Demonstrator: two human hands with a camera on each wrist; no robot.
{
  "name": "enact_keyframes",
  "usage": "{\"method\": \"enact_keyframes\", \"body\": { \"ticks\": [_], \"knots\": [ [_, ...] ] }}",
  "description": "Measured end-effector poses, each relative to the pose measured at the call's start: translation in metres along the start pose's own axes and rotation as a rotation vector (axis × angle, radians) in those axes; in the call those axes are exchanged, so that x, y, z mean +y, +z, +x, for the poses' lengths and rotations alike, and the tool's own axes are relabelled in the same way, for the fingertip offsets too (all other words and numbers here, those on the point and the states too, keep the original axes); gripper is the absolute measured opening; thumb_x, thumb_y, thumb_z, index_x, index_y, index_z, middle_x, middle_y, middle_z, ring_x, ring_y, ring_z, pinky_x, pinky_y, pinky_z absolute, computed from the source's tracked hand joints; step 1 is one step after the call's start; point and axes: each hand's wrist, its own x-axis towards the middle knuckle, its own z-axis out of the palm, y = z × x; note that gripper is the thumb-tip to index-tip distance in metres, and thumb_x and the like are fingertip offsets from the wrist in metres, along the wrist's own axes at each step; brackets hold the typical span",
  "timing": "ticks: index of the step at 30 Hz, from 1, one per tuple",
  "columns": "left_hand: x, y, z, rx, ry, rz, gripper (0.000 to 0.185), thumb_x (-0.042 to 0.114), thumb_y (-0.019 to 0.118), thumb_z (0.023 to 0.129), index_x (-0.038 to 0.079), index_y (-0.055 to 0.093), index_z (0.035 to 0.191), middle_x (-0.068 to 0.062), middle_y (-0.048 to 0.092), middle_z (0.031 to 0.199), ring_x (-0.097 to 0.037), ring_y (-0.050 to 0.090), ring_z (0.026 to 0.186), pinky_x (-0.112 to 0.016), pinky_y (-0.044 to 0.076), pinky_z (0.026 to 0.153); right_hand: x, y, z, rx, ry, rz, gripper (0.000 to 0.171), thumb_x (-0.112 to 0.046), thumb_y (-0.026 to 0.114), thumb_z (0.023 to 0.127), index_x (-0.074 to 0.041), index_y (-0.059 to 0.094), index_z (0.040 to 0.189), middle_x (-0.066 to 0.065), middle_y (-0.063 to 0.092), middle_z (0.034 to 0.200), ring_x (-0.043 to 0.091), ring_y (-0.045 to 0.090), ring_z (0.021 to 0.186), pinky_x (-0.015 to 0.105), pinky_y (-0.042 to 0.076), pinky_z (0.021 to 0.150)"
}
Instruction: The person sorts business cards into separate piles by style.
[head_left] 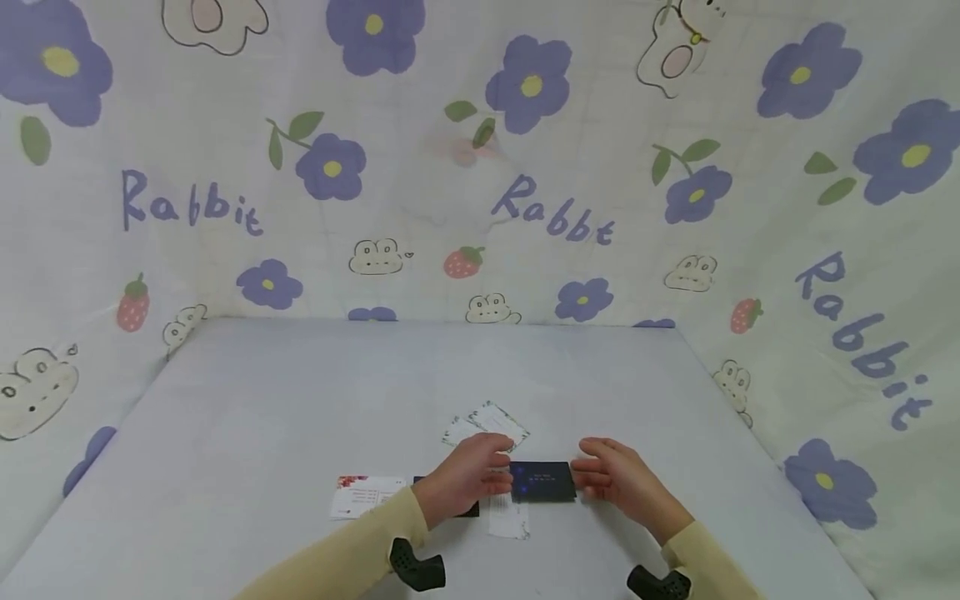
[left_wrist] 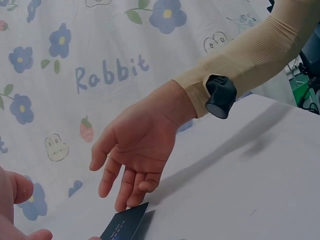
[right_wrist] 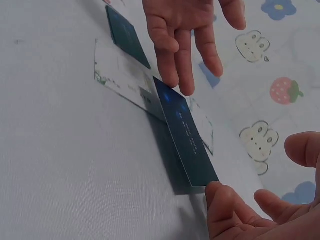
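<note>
A dark blue business card (head_left: 543, 482) with small pale print spans the gap between my two hands, its shadow falling on the table below it in the right wrist view. At its left end are the fingertips of my left hand (head_left: 463, 477), fingers loosely bent and thumb apart. My right hand (head_left: 618, 479) has its lower fingertips at the opposite end, right at the card's corner in the right wrist view, with the thumb held away. Partly beneath the dark card lies a white card (head_left: 510, 521). Another dark card (head_left: 470, 510) is mostly hidden behind my left wrist.
Farther left, a white card with red flowers (head_left: 367, 497) lies flat. White cards with leafy edges (head_left: 491, 419) overlap beyond my left hand. The white table (head_left: 300, 392) is bordered by a patterned curtain (head_left: 420, 208).
</note>
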Motion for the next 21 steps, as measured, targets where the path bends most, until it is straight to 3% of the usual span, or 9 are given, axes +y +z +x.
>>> {"method": "enact_keyframes", "body": {
  "ticks": [5, 15, 21],
  "knots": [
    [0.004, -0.021, -0.009, 0.021, 0.034, -0.012, 0.065, 0.03, 0.052, 0.104, -0.003, 0.03, 0.155, -0.034, 0.044, 0.15, -0.037, 0.06, 0.119, -0.041, 0.055, 0.098, -0.004, 0.017, 0.003, -0.065, -0.016, 0.032, 0.057, -0.028, 0.047, 0.106, 0.007, 0.031, 0.149, 0.01, 0.074, 0.112, 0.009, 0.07, 0.084, 0.023, 0.053, 0.07],
    [0.001, -0.061, -0.026, 0.061, 0.022, -0.019, 0.068, 0.03, 0.05, 0.105, -0.003, 0.024, 0.158, -0.036, 0.04, 0.153, -0.043, 0.055, 0.13, -0.043, 0.052, 0.105, -0.013, 0.058, 0.005, -0.127, -0.03, 0.016, 0.06, -0.03, 0.048, 0.106, 0.007, 0.031, 0.151, 0.026, 0.065, 0.132, 0.013, 0.071, 0.09, 0.024, 0.053, 0.073],
    [0.001, -0.081, -0.038, 0.118, 0.013, -0.021, 0.066, 0.03, 0.05, 0.104, -0.003, 0.027, 0.157, -0.035, 0.042, 0.152, -0.04, 0.057, 0.128, -0.039, 0.055, 0.1, -0.013, 0.077, 0.006, -0.214, -0.052, 0.029, 0.061, -0.03, 0.047, 0.107, 0.008, 0.028, 0.151, 0.023, 0.066, 0.128, 0.012, 0.071, 0.091, 0.024, 0.054, 0.075]
  ]
}}
